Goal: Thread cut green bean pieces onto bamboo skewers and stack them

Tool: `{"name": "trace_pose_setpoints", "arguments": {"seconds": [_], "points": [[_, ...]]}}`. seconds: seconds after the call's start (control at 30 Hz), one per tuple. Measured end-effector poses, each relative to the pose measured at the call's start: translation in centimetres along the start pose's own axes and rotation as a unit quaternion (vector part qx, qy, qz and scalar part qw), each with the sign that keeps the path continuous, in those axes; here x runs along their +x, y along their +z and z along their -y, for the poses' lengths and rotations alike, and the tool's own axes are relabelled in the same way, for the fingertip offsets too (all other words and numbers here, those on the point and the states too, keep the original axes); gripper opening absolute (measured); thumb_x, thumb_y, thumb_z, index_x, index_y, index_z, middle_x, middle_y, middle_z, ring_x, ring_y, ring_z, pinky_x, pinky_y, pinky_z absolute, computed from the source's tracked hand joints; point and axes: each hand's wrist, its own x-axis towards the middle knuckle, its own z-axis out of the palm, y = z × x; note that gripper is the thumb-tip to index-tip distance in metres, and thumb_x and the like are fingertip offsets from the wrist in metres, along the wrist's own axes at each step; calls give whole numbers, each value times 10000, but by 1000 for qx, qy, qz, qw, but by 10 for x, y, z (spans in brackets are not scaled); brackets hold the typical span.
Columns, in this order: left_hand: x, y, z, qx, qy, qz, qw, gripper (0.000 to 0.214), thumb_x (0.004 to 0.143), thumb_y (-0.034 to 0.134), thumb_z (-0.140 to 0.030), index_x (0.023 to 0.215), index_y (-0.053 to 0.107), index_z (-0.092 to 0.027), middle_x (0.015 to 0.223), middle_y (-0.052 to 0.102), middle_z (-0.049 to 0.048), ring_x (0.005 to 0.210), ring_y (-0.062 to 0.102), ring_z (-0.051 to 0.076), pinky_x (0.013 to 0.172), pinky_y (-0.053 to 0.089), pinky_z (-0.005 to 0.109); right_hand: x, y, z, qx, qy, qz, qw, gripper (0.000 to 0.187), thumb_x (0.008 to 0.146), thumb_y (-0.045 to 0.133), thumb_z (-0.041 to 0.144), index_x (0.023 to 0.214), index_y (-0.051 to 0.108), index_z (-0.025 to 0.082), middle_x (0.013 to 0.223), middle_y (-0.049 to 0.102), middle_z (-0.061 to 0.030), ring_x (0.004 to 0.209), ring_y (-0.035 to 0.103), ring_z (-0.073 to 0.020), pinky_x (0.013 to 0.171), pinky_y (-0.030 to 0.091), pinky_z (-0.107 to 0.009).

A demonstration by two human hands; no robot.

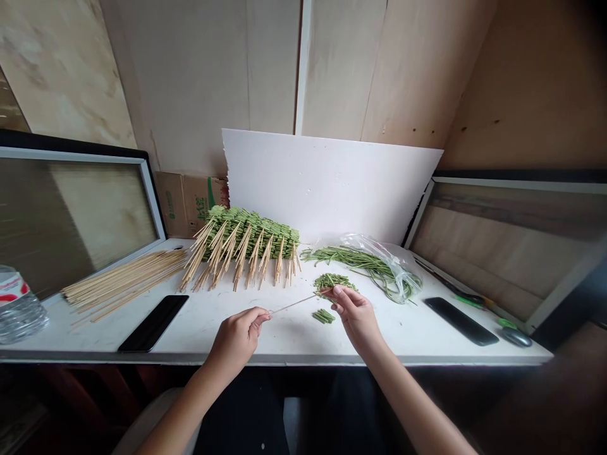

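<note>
My left hand (239,335) pinches the near end of a thin bamboo skewer (294,304) that points up and to the right. At the skewer's tip, my right hand (353,311) pinches a short green bean piece (326,291). A small pile of cut bean pieces (333,280) lies just beyond that hand, and a few more pieces (324,316) lie on the white table (199,328) between my hands. Finished bean skewers (244,243) are stacked in rows at the back centre.
Bare skewers (126,281) lie in a bundle at the left. A plastic bag of long beans (379,265) sits at the right. One black phone (154,322) lies left, another (461,321) right. A water bottle (16,309) stands at the far left edge. Scissors (467,296) rest far right.
</note>
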Motion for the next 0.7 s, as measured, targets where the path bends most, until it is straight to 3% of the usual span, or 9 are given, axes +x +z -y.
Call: {"name": "trace_pose_setpoints", "arguments": {"seconds": [0.43,0.7], "points": [[-5,8,-1,12,19,-29,999,249,1028,482,-261,911,697,-219,801,771,16,687,717,162,659,504,235,-14,13,-16,-53,-22,-17,998,331,804,818,502,977,788,221,1074,791,-117,1160,683,-327,813,570,-385],[-5,13,-14,-5,4,-10,1000,256,1027,466,-240,912,693,-219,808,775,20,706,725,168,650,495,242,-26,28,-26,-80,-22,31,996,313,833,794,498,923,771,200,1053,789,-117,1130,701,-315,831,596,-383]]}}
